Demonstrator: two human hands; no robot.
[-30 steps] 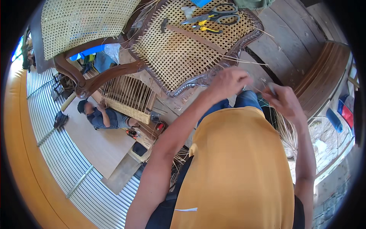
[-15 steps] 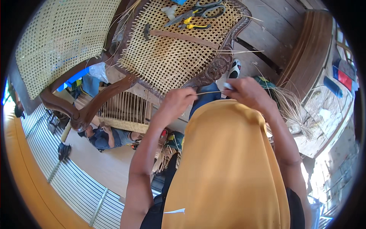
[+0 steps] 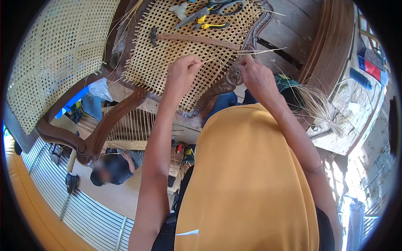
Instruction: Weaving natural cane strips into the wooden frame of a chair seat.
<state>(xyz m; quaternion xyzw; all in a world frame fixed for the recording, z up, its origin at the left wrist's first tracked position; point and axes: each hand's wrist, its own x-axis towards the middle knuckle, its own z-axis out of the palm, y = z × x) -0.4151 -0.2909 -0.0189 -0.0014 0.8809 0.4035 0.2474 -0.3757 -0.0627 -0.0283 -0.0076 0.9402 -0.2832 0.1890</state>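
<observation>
Between our two hands, over the woven seat, runs a thin cane strand. Our left hand pinches one end of it between thumb and finger. Our right hand, fingers bent close together, is at the seat's carved edge; we cannot tell whether it grips the strand. Just beyond both hands we have a hammer, and farther past it pliers and scissors. Right of our right hand hangs a cane bundle; well left of our left hand stands another woven panel.
</observation>
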